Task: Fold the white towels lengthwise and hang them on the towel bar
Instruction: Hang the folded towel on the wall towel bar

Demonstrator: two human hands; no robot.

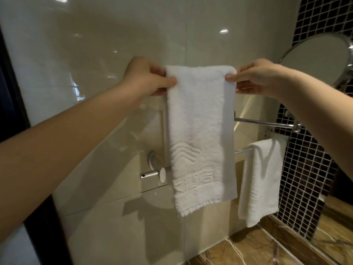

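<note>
Towel (198, 121), white and folded into a long narrow strip, hangs in the air in front of the beige wall (95, 44). Its top edge is held level between two hands. The left hand (147, 77) has its grip clamped on the top left corner, with the thumb in front and the fingers behind. The right hand (256, 77) pinches the top right corner in the same way. The lower part of the towel, with a wave pattern, hides the middle of the bar (243, 150); I cannot tell if it touches the bar. A second towel (261, 178) is draped over the bar at the right, beside the dark mosaic (305, 169). A round mirror (317, 54) is above it. A brown marble tabletop (257, 249) lies below.
</note>
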